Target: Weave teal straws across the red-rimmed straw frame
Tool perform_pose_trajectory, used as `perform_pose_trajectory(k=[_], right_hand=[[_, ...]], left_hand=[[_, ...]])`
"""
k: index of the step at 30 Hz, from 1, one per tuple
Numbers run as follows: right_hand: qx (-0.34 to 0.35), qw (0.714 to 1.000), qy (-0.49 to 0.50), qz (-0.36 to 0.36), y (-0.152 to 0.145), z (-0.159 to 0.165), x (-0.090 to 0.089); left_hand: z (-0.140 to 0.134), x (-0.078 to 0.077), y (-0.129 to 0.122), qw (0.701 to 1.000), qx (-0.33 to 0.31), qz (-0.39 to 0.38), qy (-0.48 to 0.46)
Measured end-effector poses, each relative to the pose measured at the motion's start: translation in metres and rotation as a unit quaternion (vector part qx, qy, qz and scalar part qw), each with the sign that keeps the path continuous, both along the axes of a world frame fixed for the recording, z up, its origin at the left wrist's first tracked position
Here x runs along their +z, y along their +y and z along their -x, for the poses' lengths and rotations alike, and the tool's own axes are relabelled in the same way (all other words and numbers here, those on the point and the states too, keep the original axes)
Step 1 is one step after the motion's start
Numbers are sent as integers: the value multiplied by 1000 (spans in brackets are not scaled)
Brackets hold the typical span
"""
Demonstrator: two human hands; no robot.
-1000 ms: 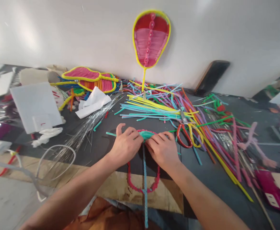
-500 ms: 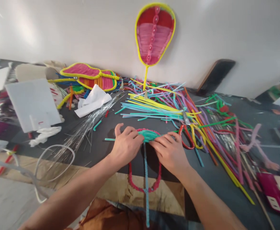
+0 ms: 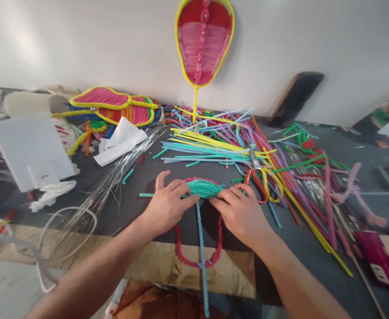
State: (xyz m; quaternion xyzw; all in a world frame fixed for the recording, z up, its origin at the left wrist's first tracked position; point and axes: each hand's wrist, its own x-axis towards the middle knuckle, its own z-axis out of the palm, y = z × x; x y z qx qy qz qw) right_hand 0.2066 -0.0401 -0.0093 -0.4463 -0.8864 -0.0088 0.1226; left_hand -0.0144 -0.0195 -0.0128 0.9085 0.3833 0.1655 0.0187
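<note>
A pink pipe-cleaner frame (image 3: 216, 254) with a blue twisted stem (image 3: 201, 239) down its middle lies before me, its lower end over the table's front edge. Teal pipe cleaners (image 3: 203, 188) fill the frame's far end in side-by-side rows. My left hand (image 3: 168, 201) pinches the left side of this teal band, index finger and thumb at its edge. A loose teal end (image 3: 146, 195) sticks out to the left beyond that hand. On the right side, my right hand (image 3: 239, 210) grips the band's other edge with bent fingers.
Scissors (image 3: 256, 168) with red and yellow handles lie just beyond my right hand. Bundled pipe cleaners (image 3: 210, 146) spread behind the work. A finished pink paddle shape (image 3: 204, 48) leans on the wall, near a phone (image 3: 296, 99). Silver strands (image 3: 114, 177) and a white cable (image 3: 69, 208) lie left.
The whole view has shifted slightly, moving the background left. My left thumb and fingers have parted a little, showing more of the teal band; both hands stay on the frame.
</note>
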Motion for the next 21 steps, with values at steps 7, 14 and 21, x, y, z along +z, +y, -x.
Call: perform_pose_trajectory(k=[7,14,21], right_hand=[[-58,993,72,79,8,-13,-1],[-124,978,75,151,10,-19,-3],[-107,987,104,53,9,-17,1]], left_hand=[[4,4,-1,999,-15,3,48],[3,4,-1,998,-11,11,55],[4,4,-3,998,-11,19,55]])
